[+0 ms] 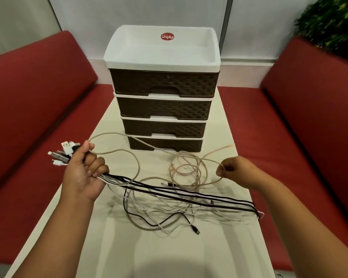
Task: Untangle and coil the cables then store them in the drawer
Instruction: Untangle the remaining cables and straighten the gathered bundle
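Step in hand, as judged: untangling, with sorting of ends under way; no coil made, nothing stored. Left hand: fingers curled round a bundle of black and white cables, gripped just behind their plugs, which fan out above the fist; the strands trail rightward across the table to its right edge. Right hand: thumb and fingertips pinching one beige cable, the other fingers curled in. That cable loops back to the left fist and runs past the foot of the drawer unit. Pink cable: loose rings on the table between the hands, touching the beige one, a plug lying near the unit's base. Slack black and white loops: lying under the bundle, crossing one another. Next move, as judged: draw the beige cable clear of the pink rings without tightening a knot, then wind it. Obstruction: all four drawers appear closed, and both hands are occupied, so one must be freed to open one. Surroundings: red benches on both sides, a plant at upper right.
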Demonstrator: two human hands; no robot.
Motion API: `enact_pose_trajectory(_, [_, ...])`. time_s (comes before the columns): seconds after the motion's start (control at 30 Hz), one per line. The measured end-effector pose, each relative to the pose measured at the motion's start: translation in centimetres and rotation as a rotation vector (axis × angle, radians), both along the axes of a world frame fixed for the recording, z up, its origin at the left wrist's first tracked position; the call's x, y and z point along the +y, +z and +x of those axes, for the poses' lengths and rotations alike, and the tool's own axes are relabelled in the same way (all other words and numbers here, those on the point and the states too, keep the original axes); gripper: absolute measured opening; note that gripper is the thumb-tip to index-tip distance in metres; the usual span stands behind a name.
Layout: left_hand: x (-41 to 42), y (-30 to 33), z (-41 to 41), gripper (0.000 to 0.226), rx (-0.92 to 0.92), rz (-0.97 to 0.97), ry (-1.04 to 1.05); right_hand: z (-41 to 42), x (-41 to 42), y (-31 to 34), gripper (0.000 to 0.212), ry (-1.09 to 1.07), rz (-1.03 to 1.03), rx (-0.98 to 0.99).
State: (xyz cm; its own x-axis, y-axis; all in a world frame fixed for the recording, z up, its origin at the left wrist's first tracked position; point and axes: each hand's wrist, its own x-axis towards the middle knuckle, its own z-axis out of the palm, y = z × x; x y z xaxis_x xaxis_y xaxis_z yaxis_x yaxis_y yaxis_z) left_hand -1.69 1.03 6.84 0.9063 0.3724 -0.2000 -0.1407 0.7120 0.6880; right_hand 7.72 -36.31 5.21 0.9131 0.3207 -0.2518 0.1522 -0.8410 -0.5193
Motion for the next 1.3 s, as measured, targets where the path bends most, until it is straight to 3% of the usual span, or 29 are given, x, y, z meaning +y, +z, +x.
enact_pose_trajectory(0.1, [-0.5,0.1,0.4,0.014,-0.003,0.002,-0.013,0.1,-0.3,-1.3,0.022,-0.085,0.066,0.067])
enact_pose_trajectory(0.23, [-1.4,0.1,0.8,0.021,0.014,0.025,-0.035,-0.5,1.8,1.5,0.031,-0.149,0.448,0.111])
enact_pose_trajectory(0.33, [-2.1,0.0,1.1,0.026,0.038,0.023,-0.024,-0.9,3.6,4.4,0.032,-0.117,0.607,0.068])
enact_pose_trajectory(0.43, [-2.6,0.1,1.1,0.026,0.056,0.02,-0.017,-1.3,5.3,6.3,0.028,-0.09,0.762,0.071])
enact_pose_trajectory(0.53, [-2.7,0.1,1.0,0.026,0.064,0.019,-0.01,-1.9,6.7,7.4,0.011,-0.052,1.122,0.216])
enact_pose_trajectory(0.63, [-2.8,0.2,0.9,0.028,0.066,0.015,-0.01,-2.6,7.6,8.6,0.012,-0.021,1.417,0.35])
enact_pose_trajectory(0.8, [-2.7,0.3,0.8,0.027,0.064,0.007,-0.01,-2.5,8.4,10.2,0.006,-0.041,1.626,0.342])
enact_pose_trajectory(0.93, [-2.9,0.3,0.8,0.027,0.066,0.012,-0.015,-1.8,7.2,10.5,0.009,-0.037,1.47,0.257])
enact_pose_trajectory(1.03, [-2.9,0.2,0.8,0.026,0.072,0.031,-0.017,-1.3,5.4,9.5,0.017,-0.071,1.118,0.228])
enact_pose_trajectory(1.17, [-2.8,0.1,0.7,0.025,0.081,0.044,-0.023,-1.1,2.9,5.8,0.029,-0.178,0.499,0.081])
enact_pose_trajectory(1.3, [-2.8,0.0,0.4,0.029,0.091,0.059,-0.033,-1.7,0.3,3.1,0.034,-0.302,0.199,-0.029])
